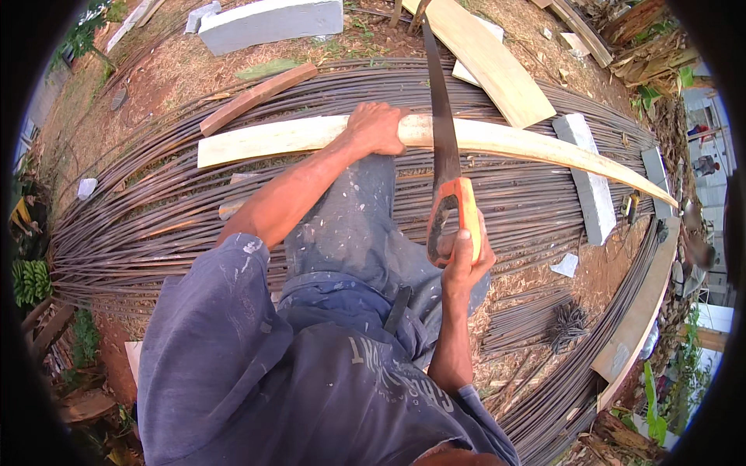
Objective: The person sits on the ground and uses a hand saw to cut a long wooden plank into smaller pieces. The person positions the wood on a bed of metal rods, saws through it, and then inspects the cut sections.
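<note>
My left hand [371, 126] grips a long pale wooden plank [536, 147] above my bent leg in dusty trousers [334, 225]. My right hand [466, 256] is wrapped round the orange and black handle of a handsaw [451, 221]. The saw's dark blade runs upward across the plank, just right of my left hand; whether its teeth touch the wood I cannot tell. The plank lies across long bundles of steel bars [148, 202] and over a grey block [590, 202] at the right.
Wide boards [497, 70] lie beyond the plank, with a brown timber [256, 97] and a pale slab [272, 23] at upper left. A coil of wire [566, 322] sits on bars at lower right, beside another board [633, 318]. Plants [31, 283] line the left edge.
</note>
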### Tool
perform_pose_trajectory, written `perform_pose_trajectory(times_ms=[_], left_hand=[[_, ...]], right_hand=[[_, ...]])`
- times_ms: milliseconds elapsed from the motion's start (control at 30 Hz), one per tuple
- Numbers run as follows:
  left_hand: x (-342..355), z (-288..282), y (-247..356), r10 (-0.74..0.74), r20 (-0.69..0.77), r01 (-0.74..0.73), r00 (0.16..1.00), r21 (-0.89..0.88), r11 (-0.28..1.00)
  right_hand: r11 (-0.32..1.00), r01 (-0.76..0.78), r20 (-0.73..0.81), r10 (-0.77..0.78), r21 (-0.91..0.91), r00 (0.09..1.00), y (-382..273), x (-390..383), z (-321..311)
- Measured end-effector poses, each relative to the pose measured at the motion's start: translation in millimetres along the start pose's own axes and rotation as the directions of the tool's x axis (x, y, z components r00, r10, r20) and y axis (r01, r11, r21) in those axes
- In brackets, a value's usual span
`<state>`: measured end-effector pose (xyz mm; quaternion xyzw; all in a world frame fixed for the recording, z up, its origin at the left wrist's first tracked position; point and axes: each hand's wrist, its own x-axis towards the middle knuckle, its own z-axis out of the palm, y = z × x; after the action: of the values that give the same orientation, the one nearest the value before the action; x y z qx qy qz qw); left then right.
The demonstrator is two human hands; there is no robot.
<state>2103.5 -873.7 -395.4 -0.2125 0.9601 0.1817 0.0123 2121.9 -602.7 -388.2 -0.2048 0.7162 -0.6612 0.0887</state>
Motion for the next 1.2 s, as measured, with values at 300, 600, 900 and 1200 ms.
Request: perform_pose_trajectory(times_ms=[300, 600, 900, 1200], left_hand=[[5.0, 29.8, 11.3, 0.042, -0.217, -0.050, 0.975, -0.029, 0.998], [19.4, 8.1, -8.8, -0.064, -0.039, 0.064, 0.997, -0.009, 0.998], [-2.7, 22.5, 4.2, -0.012, -0.008, 0.012, 1.000, -0.002, 1.000], [5.2, 36.6, 32.2, -0.009, -0.141, -0.001, 0.990, -0.070, 0.998]], right_hand=[[0.998, -0.060, 0.012, 0.060, 0.012, 0.998, -5.7, 2.5, -10.0], [0.994, -0.058, 0.088, 0.067, -0.097, 0.994, -42.5, -129.6, -72.7], [0.964, -0.254, 0.068, 0.249, 0.081, 0.966, -23.1, 10.0, -7.5], [0.999, -0.027, -0.002, 0.027, -0.030, 1.000, -10.0, 51.6, 2.3]])
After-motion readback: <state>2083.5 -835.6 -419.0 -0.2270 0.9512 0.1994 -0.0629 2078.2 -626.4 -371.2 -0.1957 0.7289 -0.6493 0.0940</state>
